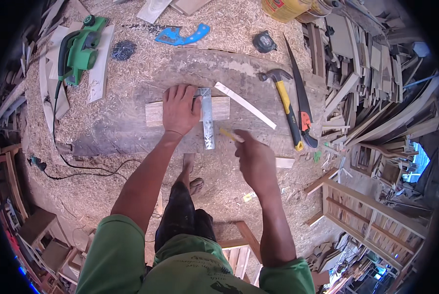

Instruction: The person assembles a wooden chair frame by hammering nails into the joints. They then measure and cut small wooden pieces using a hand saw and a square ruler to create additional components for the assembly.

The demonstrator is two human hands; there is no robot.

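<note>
On the workbench lies a short light wooden board. A metal try square rests across it, its blade reaching past the board's near edge. My left hand presses down on the board and the square's stock, fingers wrapped over them. To the right of the square, my right hand pinches a yellow pencil, its tip pointing toward the blade but apart from it. That hand is slightly blurred. A thin white wood strip lies slantwise beyond the pencil.
A claw hammer and a handsaw lie at the right. Farther back are a tape measure, a blue saw handle and a yellow bucket. A green electric planer with a trailing cord is at the left.
</note>
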